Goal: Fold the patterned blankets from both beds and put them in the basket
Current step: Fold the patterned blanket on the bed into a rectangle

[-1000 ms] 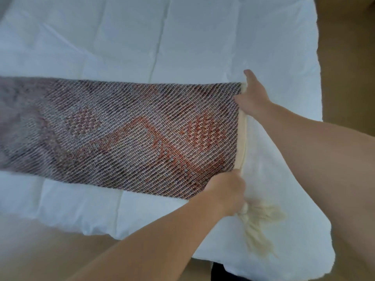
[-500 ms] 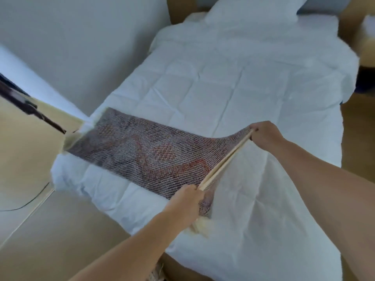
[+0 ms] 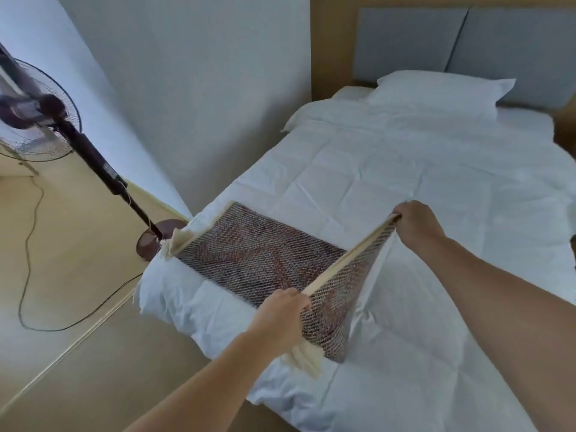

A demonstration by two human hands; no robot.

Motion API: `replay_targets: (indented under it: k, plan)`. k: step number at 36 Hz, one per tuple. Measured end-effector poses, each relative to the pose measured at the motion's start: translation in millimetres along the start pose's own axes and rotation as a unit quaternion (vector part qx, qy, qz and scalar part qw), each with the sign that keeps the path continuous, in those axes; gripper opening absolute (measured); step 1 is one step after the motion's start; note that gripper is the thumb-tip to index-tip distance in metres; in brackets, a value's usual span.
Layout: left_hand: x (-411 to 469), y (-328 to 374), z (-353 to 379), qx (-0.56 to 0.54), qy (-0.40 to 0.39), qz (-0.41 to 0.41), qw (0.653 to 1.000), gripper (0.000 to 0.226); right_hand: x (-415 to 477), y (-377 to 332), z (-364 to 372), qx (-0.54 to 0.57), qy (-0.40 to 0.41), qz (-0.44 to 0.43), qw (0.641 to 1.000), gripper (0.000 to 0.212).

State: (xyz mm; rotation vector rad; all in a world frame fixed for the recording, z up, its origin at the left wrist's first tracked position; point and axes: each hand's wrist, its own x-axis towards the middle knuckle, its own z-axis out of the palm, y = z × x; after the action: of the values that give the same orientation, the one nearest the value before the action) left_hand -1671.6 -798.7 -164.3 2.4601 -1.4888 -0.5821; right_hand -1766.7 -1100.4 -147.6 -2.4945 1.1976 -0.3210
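A narrow patterned blanket (image 3: pixel 255 257), woven in grey, brown and rust with cream edging and tassels, lies folded lengthwise across the foot of a white bed (image 3: pixel 389 188). Its right end is lifted off the duvet and stretched taut between my two hands. My left hand (image 3: pixel 280 316) grips the near corner, with cream tassels hanging below it. My right hand (image 3: pixel 416 221) grips the far corner. The blanket's left end rests flat near the bed's left edge. No basket is in view.
A standing fan (image 3: pixel 40 113) on a dark pole stands on the wooden floor to the left, its base (image 3: pixel 159 238) close to the bed corner and its cable looping across the floor. A white pillow (image 3: pixel 436 92) and grey headboard (image 3: pixel 467 42) are at the far end.
Both hands have raised the blanket's right end off the duvet and carried it leftwards over the rest. My view has tilted up, bringing the fan, wall and headboard into sight.
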Motion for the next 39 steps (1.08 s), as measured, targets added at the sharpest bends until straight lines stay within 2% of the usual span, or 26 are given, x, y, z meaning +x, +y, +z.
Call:
replay_targets:
  k: [11,18,31,39]
  plan:
    - [8.3,-95.4,-46.0,-0.038,-0.031,0.023,0.999,0.045,31.5,-87.4,32.1,-0.008,0.047,0.026,0.999,0.030]
    - [24.4,-135.9,-59.3,-0.040,-0.046,0.026,0.998,0.049,53.7,-119.3,49.9,-0.012,0.038,0.021,0.999,0.031]
    - [52.3,-198.2,-89.1,0.024,-0.038,-0.024,0.999,0.063,121.4,-182.4,89.6,0.017,-0.011,-0.029,0.999,0.029]
    - [64.5,-242.0,-96.7,0.022,-0.046,-0.056,0.997,0.066,157.2,-226.7,127.0,0.025,-0.041,-0.048,0.998,0.032]
